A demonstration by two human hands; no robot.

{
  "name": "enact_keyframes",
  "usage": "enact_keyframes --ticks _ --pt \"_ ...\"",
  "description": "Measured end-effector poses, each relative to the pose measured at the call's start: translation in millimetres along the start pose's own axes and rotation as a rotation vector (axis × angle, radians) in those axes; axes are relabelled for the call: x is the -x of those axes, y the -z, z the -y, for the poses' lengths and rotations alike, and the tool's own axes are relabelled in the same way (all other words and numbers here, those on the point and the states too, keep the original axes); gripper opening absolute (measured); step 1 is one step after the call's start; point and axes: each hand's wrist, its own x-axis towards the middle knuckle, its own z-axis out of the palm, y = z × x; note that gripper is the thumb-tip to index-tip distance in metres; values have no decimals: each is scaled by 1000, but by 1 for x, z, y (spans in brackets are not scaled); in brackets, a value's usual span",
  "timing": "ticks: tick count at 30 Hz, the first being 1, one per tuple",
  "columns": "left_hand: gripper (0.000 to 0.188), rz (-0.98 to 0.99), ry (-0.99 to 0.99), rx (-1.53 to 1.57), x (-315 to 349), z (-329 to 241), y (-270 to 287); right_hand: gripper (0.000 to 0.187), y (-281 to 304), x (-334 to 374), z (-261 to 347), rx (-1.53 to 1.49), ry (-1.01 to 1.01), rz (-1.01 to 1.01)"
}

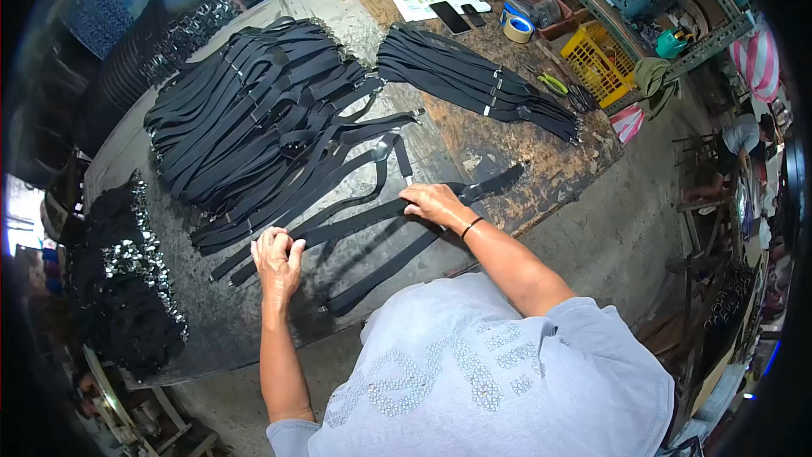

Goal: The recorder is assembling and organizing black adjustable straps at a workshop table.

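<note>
A pair of black suspenders (355, 219) lies stretched over the near side of the worktable, its straps running from lower left to upper right. My left hand (277, 261) is closed on a strap toward its left end, with the fingertips curled. Farther right, my right hand (436, 206) pinches the same suspenders near where the straps come together. One loose strap (385, 272) lies nearer my body, with a small metal clip at its end. Just beyond my hands spreads a big heap of black suspenders (254, 110), some of its straps reaching toward the right hand.
A neat bundle of suspenders (448, 72) lies at the far right of the table (541, 190). Behind it are papers (423, 0), a phone (450, 18), tape rolls (518, 28) and green-handled pliers (554, 83). Metal clips (135, 262) pile up at left; a yellow basket (596, 63) stands right.
</note>
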Motion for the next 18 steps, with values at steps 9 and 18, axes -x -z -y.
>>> enact_keyframes --ticks 9,18 --pt "20 -100 78 -211 -10 24 -27 32 8 14 -17 -31 -169 10" --pt "36 6 -363 56 -45 -99 -107 35 9 23 -16 -11 -204 -58"
